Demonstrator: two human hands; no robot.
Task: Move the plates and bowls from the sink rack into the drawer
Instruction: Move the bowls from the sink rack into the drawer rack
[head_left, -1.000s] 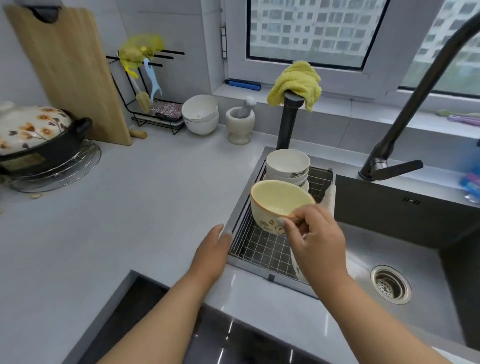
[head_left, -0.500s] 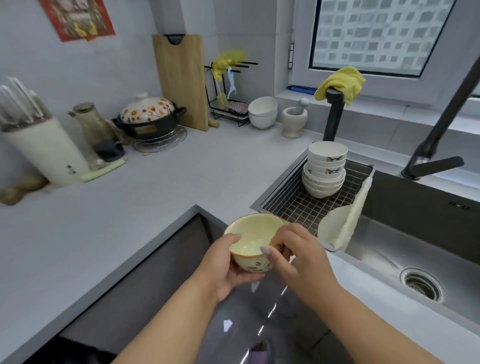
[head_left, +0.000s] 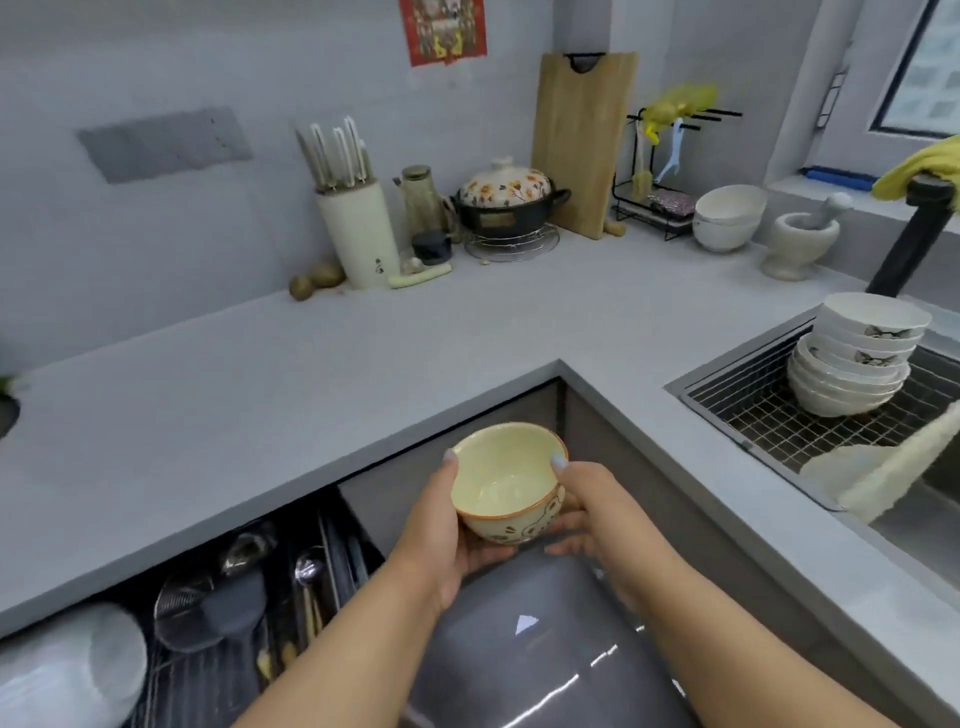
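A cream-yellow bowl (head_left: 506, 480) with an orange rim and a drawn pattern is held in front of me, below counter height. My left hand (head_left: 441, 525) cups its left side and bottom, thumb on the rim. My right hand (head_left: 587, 514) grips its right side, thumb on the rim. A stack of several white bowls (head_left: 857, 358) stands on the wire sink rack (head_left: 763, 421) at the right. The open drawer (head_left: 218, 613) lies at lower left, with white dishes (head_left: 67, 670) and utensils inside.
A glossy grey cabinet front (head_left: 535, 660) lies below my hands. The grey counter (head_left: 311, 364) carries a knife block (head_left: 358, 234), a flowered pot (head_left: 506, 200), a cutting board (head_left: 582, 140), white bowls (head_left: 727, 215) and a mortar (head_left: 800, 244). A pale cloth (head_left: 883, 478) hangs over the sink edge.
The bowl went from above the sink rack leftward and down toward the drawer. My left hand came off the counter and joined the right on the bowl. My view swung left.
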